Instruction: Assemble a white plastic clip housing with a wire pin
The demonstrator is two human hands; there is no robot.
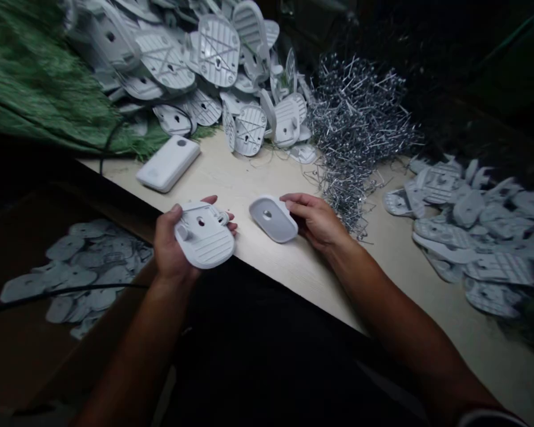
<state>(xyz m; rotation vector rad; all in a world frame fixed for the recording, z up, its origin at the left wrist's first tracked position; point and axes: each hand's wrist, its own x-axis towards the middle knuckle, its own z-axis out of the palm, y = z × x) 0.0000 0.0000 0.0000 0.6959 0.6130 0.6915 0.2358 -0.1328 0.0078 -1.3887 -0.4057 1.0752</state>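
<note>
My left hand [173, 243] is closed round the edge of a white ribbed plastic plate [210, 244], which has a hole in its middle and small raised lugs. The plate is held just over the table's front edge. To its right, my right hand [315, 219] pinches a smaller rounded plastic piece [271, 220] by its right end. That piece has a grey recessed face with a bright round spot in the middle. The two pieces are apart from each other.
White plastic parts [218, 53] are heaped at the back, beside green woven sacking [35, 77]. A pile of metal pins [360, 112] lies right of them. More parts [476, 225] lie at the right. A white power-bank-like box [169, 163] rests left; below, a carton holds flat pieces [93, 261].
</note>
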